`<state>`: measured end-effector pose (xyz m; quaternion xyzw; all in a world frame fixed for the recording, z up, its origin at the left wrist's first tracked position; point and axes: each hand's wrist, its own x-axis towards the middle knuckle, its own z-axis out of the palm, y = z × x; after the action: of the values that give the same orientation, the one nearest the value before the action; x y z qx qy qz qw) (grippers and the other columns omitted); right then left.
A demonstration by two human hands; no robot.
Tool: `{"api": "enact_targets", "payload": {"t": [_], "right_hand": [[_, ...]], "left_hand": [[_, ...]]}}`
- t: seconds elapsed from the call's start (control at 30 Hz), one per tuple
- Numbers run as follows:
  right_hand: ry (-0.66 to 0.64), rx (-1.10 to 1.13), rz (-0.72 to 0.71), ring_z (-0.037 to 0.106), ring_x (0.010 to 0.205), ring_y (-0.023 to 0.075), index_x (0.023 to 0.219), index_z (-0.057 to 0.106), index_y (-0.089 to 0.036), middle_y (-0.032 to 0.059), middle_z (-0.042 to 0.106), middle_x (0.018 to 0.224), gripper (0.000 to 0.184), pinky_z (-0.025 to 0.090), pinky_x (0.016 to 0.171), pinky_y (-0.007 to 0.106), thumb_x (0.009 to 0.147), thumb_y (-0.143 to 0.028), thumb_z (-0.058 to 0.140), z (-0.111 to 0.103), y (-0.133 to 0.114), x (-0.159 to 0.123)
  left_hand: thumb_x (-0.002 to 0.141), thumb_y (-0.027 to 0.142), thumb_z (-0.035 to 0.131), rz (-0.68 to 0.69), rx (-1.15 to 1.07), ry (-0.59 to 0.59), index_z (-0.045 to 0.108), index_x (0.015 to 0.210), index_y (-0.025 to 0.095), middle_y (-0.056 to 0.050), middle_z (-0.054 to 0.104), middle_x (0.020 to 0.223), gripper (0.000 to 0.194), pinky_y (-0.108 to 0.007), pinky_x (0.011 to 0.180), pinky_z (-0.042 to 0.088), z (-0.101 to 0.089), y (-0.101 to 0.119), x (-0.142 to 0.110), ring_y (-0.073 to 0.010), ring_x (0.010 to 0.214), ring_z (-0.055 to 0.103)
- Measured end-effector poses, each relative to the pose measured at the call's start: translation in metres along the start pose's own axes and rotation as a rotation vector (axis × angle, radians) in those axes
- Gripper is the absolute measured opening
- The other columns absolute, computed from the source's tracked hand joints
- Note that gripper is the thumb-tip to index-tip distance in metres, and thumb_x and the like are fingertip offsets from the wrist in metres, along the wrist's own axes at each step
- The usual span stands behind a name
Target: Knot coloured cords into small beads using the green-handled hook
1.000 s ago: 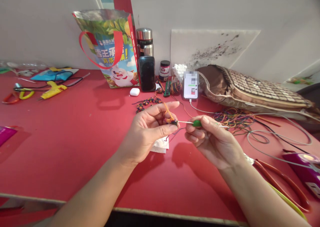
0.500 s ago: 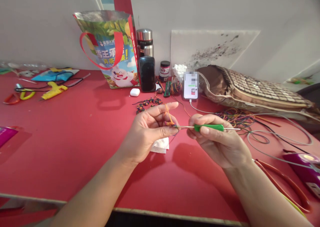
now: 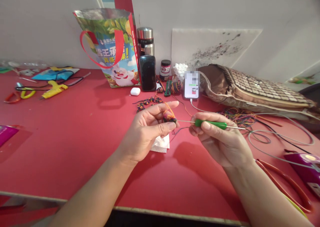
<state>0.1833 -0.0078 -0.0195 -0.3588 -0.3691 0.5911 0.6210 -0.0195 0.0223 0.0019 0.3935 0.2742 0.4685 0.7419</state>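
My left hand [image 3: 147, 130] pinches a small multicoloured crochet piece [image 3: 169, 116] between thumb and fingers. Orange yarn [image 3: 170, 109] runs from the piece up over the raised index finger. My right hand [image 3: 220, 142] is closed around the green handle of a crochet hook [image 3: 214, 124]. The hook's thin metal shaft points left and reaches the edge of the piece; its very tip cannot be made out. A dark loose yarn end [image 3: 180, 130] hangs below. Behind my left hand lies a chain of small crocheted balls [image 3: 150, 100] in the same colours.
On the red table [image 3: 75, 147] stand a printed bag [image 3: 120, 60], a steel flask [image 3: 145, 40], a black phone [image 3: 148, 73] and a lit phone [image 3: 191, 85]. At right are a brown bag [image 3: 255, 87], tangled yarn [image 3: 237, 117] and red-handled pliers [image 3: 285, 183]. A yellow glue gun [image 3: 53, 89] lies left.
My right hand has turned, so the hook's green handle shows at full length rather than mostly hidden. The crochet piece has tilted in my left hand, showing more of its side.
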Motion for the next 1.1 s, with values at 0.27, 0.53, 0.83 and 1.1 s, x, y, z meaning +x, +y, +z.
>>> {"api": "enact_targets", "payload": {"t": [0.27, 0.53, 0.83, 1.1], "right_hand": [[0.010, -0.030, -0.025, 0.070, 0.064, 0.0180, 0.086, 0.090, -0.030, 0.0027, 0.080, 0.074, 0.022, 0.061, 0.060, 0.035, 0.068, -0.033, 0.103, 0.000, 0.000, -0.001], [-0.031, -0.071, -0.107, 0.069, 0.065, 0.0181, 0.085, 0.091, -0.029, 0.0043, 0.079, 0.075, 0.019, 0.059, 0.058, 0.035, 0.071, -0.034, 0.102, 0.002, -0.004, -0.002], [-0.075, -0.098, -0.093, 0.064, 0.061, 0.0155, 0.082, 0.091, -0.026, 0.0052, 0.075, 0.071, 0.017, 0.055, 0.056, 0.033, 0.071, -0.033, 0.102, 0.000, -0.011, -0.003], [-0.139, -0.129, -0.001, 0.064, 0.058, 0.0161, 0.077, 0.091, -0.022, 0.0076, 0.075, 0.068, 0.019, 0.051, 0.052, 0.031, 0.069, -0.035, 0.103, -0.005, -0.019, -0.001]], "left_hand": [[0.071, 0.013, 0.092, 0.008, -0.012, -0.017, 0.088, 0.108, 0.019, 0.000, 0.062, 0.078, 0.038, -0.022, 0.052, 0.035, 0.000, 0.001, 0.000, -0.0060, 0.058, 0.049], [0.072, 0.012, 0.089, -0.009, 0.013, -0.032, 0.087, 0.106, 0.019, 0.001, 0.059, 0.078, 0.035, -0.024, 0.053, 0.032, 0.000, 0.004, -0.001, -0.0066, 0.058, 0.049], [0.069, 0.013, 0.088, -0.095, 0.022, -0.077, 0.088, 0.105, 0.018, 0.000, 0.063, 0.076, 0.036, -0.024, 0.052, 0.033, -0.001, 0.006, -0.001, -0.0090, 0.060, 0.056], [0.063, 0.013, 0.085, -0.255, 0.058, -0.100, 0.088, 0.111, 0.018, 0.000, 0.065, 0.077, 0.048, -0.024, 0.057, 0.046, -0.003, 0.006, -0.001, -0.0095, 0.060, 0.057]]}}
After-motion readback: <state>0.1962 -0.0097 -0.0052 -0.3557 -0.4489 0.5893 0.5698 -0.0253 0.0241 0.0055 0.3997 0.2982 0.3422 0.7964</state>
